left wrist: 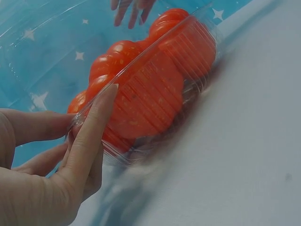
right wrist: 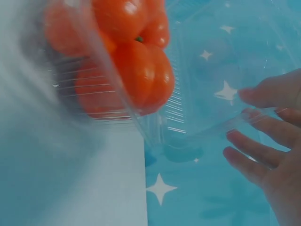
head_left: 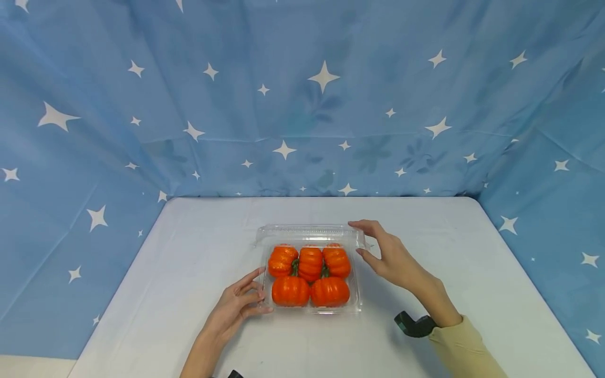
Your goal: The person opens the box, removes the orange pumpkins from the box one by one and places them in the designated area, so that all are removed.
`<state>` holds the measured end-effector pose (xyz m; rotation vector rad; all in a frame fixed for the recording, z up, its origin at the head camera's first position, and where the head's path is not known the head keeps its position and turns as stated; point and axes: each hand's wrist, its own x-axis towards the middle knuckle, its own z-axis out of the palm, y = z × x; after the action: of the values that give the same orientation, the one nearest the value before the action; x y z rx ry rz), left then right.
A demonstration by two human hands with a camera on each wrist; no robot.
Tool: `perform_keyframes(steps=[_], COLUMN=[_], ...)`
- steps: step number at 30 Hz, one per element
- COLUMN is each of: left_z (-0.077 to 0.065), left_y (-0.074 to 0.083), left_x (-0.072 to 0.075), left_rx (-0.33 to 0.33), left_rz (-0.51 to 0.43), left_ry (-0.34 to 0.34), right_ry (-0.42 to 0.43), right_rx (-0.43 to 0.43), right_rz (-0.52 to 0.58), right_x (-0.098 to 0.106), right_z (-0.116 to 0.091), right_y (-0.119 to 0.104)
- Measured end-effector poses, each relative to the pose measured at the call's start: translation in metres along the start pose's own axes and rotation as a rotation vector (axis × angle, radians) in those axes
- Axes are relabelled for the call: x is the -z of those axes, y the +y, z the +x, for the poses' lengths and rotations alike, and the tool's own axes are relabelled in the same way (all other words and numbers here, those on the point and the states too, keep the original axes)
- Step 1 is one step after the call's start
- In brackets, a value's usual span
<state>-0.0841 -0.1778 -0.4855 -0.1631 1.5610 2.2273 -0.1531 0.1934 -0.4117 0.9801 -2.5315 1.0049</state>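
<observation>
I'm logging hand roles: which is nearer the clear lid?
Right hand, at the right edge of the clear lid; left hand grips the left side of the tray.

the worktop [head_left: 203, 236] is white, with a straight far edge and rounded far corners; faint crease lines run over its surface. a clear box [head_left: 309, 311] rests on it, near the middle of its width, set roughly square to the far edge and apart from it. soft shadows fall on the white beside the box, and a small dim speck shows in the left wrist view.
</observation>
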Motion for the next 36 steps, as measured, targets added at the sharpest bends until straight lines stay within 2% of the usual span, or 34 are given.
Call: perform_keyframes(steps=[3, 8, 14, 22, 30, 36], left_z=[-0.002, -0.004, -0.008, -0.013, -0.018, -0.018], left_y=[0.000, 0.000, -0.001, -0.004, -0.003, -0.004], left_x=[0.001, 0.002, 0.005, 0.008, 0.007, 0.006], left_rx=[-0.003, -0.013, -0.005, 0.012, 0.006, 0.013], left_rz=[0.000, -0.003, -0.005, -0.005, -0.027, -0.024], left_ry=[0.003, 0.003, 0.003, -0.002, 0.002, 0.011], right_ry=[0.031, 0.051, 0.033, -0.002, 0.007, 0.033], right_rx=[-0.007, -0.089, -0.172, -0.195, -0.317, -0.374], right_rz=[0.048, 0.132, 0.280, 0.492, 0.613, 0.686], right_x=[-0.001, -0.003, -0.002, -0.007, -0.020, -0.030], right_z=[0.009, 0.021, 0.030, 0.039, 0.050, 0.055], right_y=[0.005, 0.013, 0.019, 0.040, 0.060, 0.070])
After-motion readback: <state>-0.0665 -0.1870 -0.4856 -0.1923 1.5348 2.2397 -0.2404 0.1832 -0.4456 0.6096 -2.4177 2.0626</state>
